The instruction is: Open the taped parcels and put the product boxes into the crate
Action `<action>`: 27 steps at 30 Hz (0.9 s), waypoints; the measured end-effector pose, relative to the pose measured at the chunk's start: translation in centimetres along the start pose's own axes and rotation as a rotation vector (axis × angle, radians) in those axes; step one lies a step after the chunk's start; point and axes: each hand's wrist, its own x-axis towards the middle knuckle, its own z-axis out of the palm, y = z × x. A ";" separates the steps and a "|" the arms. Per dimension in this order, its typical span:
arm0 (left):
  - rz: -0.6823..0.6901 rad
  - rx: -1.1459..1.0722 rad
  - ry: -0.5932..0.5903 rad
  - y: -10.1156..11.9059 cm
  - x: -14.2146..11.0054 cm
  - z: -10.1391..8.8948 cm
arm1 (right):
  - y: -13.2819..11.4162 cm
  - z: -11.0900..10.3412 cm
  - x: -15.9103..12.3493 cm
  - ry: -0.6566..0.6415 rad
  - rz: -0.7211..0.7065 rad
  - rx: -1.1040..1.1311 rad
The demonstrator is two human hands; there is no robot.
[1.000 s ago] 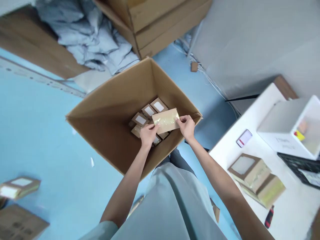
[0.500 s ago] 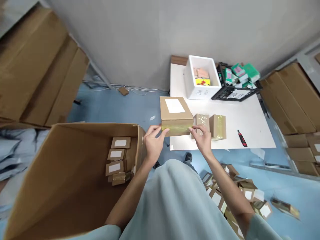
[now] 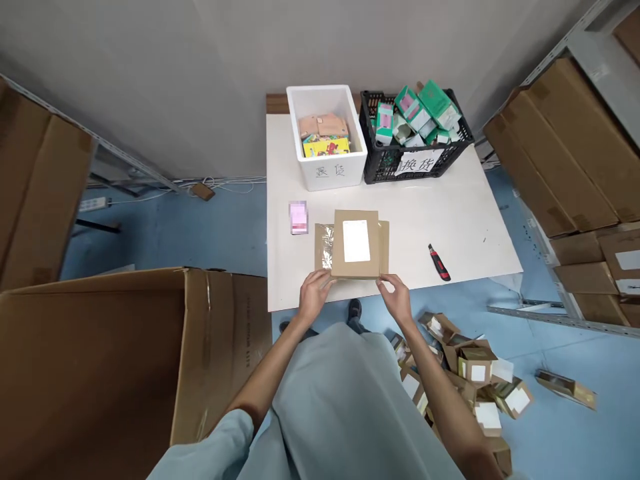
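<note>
Standing at a white surface [image 3: 465, 213] beside a gray wall [image 3: 225, 87], over a blue floor [image 3: 220, 230] strung with loose cables [image 3: 220, 183] near the wall's foot. Facing, along the far side of the surface, a white bin [image 3: 353, 179] with pinkish and yellow packets [image 3: 326, 137] inside and, just beside it, a black crate [image 3: 376, 167] heaped with green-and-white packages [image 3: 439, 105] and fronted by a handwritten white sign [image 3: 419, 162]. Flanked on the left by a large open carton [image 3: 227, 347], on the right by a pile of small labeled cartons [image 3: 475, 367] tumbled across the floor, and farther right by bigger stacked cartons [image 3: 560, 150].

Gripping a flat-topped box [image 3: 356, 243] with a white label near the front edge of the surface, with the left hand [image 3: 313, 295] at its near left corner and the right hand [image 3: 397, 299] at its near right corner, fingertips of both closed on the cardboard. Holding it just beyond and between the hands, over tape-wrapped boxes [image 3: 324, 247] visible on either side; impossible to tell from above whether resting on them or held just clear. Working between a phone [image 3: 299, 218] to the left and a red-and-black cutter [image 3: 439, 263] to the right.
</note>
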 end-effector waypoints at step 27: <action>-0.413 -0.524 -0.282 -4.3 8.6 2.9 | 6.8 -0.8 11.2 -0.347 0.452 0.383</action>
